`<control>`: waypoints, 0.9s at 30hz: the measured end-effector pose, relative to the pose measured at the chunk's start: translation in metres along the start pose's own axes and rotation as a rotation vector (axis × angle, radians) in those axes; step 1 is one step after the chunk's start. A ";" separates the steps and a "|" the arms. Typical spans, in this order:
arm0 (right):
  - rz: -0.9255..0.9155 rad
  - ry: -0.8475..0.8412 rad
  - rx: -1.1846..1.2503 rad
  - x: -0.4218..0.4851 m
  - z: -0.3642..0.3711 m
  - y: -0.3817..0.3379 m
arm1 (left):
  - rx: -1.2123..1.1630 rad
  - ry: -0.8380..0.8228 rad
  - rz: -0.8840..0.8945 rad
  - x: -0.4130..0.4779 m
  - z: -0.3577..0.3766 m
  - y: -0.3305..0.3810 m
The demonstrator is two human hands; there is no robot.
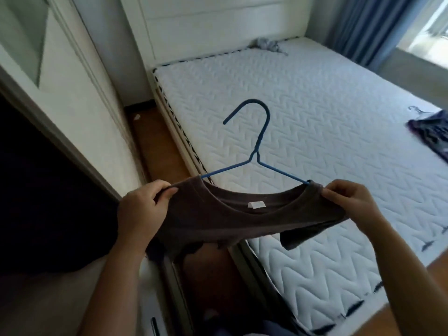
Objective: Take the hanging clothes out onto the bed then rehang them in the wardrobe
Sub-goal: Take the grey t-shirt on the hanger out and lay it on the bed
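Note:
A dark brown T-shirt [218, 221] hangs on a blue wire hanger [257, 151], held out flat over the gap between wardrobe and bed. My left hand [143, 209] grips the shirt's left shoulder. My right hand [349, 202] pinches its right shoulder. The hanger's hook points away from me, above the bare quilted mattress [303, 105]. The open wardrobe [36, 178] is dark, at my left; its inside is hidden.
A dark patterned garment on a hanger [429, 132] lies at the mattress's right edge. A grey crumpled cloth [266, 44] sits at the bed's head. A narrow strip of wooden floor [155, 146] runs between wardrobe and bed. Blue curtains [363, 27] hang at the far right.

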State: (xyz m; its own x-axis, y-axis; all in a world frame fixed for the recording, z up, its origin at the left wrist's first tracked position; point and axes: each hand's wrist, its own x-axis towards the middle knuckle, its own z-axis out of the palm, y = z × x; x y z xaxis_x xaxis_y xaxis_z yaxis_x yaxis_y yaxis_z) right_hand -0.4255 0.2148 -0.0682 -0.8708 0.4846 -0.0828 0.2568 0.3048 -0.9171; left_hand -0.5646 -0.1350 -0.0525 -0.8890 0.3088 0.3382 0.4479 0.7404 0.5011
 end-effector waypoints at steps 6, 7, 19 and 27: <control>0.047 0.146 -0.071 -0.069 -0.064 0.054 | -0.039 -0.092 0.092 -0.034 0.038 0.067; 0.057 0.167 -0.090 -0.081 -0.077 0.064 | -0.040 -0.106 0.106 -0.040 0.047 0.081; 0.328 0.641 -0.003 -0.318 -0.321 0.209 | -0.202 -0.386 0.440 -0.148 0.195 0.386; 0.553 0.979 0.019 -0.458 -0.407 0.273 | -0.262 -0.581 0.727 -0.224 0.275 0.545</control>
State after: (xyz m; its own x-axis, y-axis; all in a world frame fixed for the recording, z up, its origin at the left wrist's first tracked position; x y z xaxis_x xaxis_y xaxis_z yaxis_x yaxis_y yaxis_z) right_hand 0.2143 0.4097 -0.1218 0.0669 0.9870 -0.1458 0.4918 -0.1598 -0.8559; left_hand -0.1476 0.3642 -0.0742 -0.2637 0.9382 0.2243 0.8519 0.1174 0.5104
